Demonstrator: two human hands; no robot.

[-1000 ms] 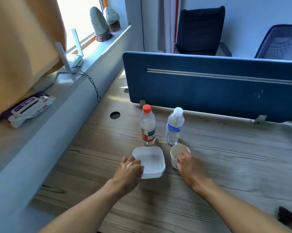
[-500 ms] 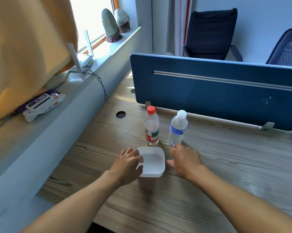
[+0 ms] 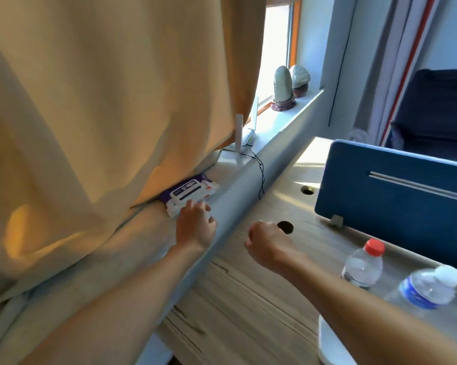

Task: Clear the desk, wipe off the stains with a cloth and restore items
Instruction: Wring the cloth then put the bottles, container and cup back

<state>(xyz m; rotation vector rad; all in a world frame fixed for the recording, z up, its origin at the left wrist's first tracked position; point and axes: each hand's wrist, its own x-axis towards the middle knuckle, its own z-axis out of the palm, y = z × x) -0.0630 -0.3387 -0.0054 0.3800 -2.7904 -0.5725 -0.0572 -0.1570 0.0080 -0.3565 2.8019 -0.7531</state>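
On the near stretch of the grey windowsill (image 3: 230,169), half tucked under the hem of the yellow curtain (image 3: 116,101): a soft white-and-purple pack of wet wipes (image 3: 189,193). Touching that pack's near edge with straightened fingers: the left grip (image 3: 195,225), spread wide, not closed round it. Hovering over the window-side edge of the wooden worktop (image 3: 248,299), just beside a round cable hole (image 3: 285,227): the right grip (image 3: 268,243), fingers curled in, holding nothing. Toward the worktop's back edge, in front of the blue fabric divider panel (image 3: 393,196): a clear plastic bottle with a red cap (image 3: 363,267), and just beside it a clear plastic bottle with a white cap and blue label (image 3: 424,288). At the near edge, partly hidden by the right forearm: a white plastic container (image 3: 330,346). Farther along the windowsill: a white router with upright antennas (image 3: 239,133) and two grey stones on dark stands (image 3: 282,85).
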